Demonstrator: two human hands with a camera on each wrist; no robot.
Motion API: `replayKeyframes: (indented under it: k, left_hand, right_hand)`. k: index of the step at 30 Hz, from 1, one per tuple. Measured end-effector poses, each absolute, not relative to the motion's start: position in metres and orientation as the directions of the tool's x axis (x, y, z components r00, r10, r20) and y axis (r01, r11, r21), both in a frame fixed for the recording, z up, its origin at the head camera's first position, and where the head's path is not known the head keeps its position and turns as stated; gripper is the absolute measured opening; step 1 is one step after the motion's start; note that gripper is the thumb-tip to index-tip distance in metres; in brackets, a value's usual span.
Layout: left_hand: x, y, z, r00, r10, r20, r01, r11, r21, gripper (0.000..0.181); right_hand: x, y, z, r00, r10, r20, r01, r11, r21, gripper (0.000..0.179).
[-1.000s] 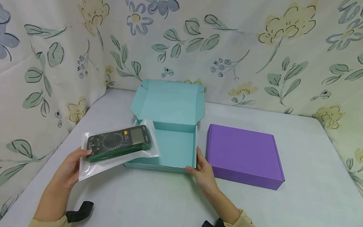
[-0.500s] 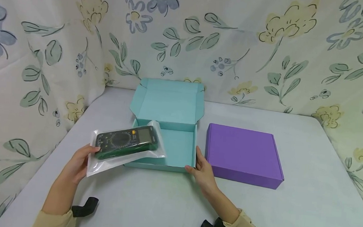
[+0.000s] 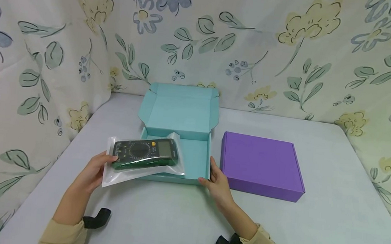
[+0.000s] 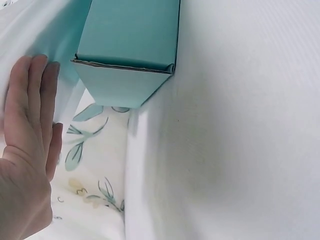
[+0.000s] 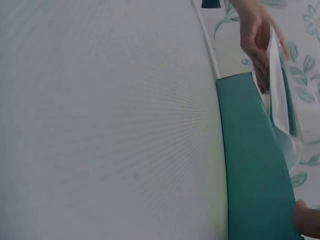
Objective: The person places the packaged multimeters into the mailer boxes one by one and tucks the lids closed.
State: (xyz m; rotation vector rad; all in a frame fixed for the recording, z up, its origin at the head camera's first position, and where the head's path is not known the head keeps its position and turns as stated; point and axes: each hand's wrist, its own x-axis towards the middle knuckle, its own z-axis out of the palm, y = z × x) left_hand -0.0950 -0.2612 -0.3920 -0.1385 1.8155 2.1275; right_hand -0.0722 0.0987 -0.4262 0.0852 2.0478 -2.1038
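A black and green digital multimeter in a clear and white plastic bag is held by my left hand. The thumb lies on top at the bag's left end, while the fingers extend underneath, as the left wrist view shows. Tilted slightly, the bag hangs over the left part of an open teal cardboard box, apart from its floor. My right hand grips this box at the front right corner, thumb at the front wall and fingers along the right side. The bag hides much of the box's left interior.
A closed purple box lies right of the teal one. The teal lid stands raised at the back, near a floral curtain. White cloth covers the table. Each wrist wears a black strap mount.
My left hand has carried the bagged multimeter to the right, further over the teal box, and its tilt has lessened. The right hand keeps its grip on the box corner.
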Motion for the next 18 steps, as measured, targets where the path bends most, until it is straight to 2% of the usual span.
replayKeyframes:
  k: [9, 18]
  left_hand:
    - [-0.103, -0.248, -0.385, -0.933, 0.206, -0.294, -0.311, -0.054, 0.949, 0.067]
    - [-0.121, -0.227, -0.380, -0.914, 0.275, -0.297, -0.297, 0.042, 0.954, 0.065]
  right_hand:
    - [-0.073, 0.098, -0.427, -0.977, -0.104, -0.184, 0.187, -0.018, -0.982, 0.080]
    - [-0.073, 0.099, -0.427, -0.979, -0.103, -0.177, 0.179, -0.013, -0.984, 0.080]
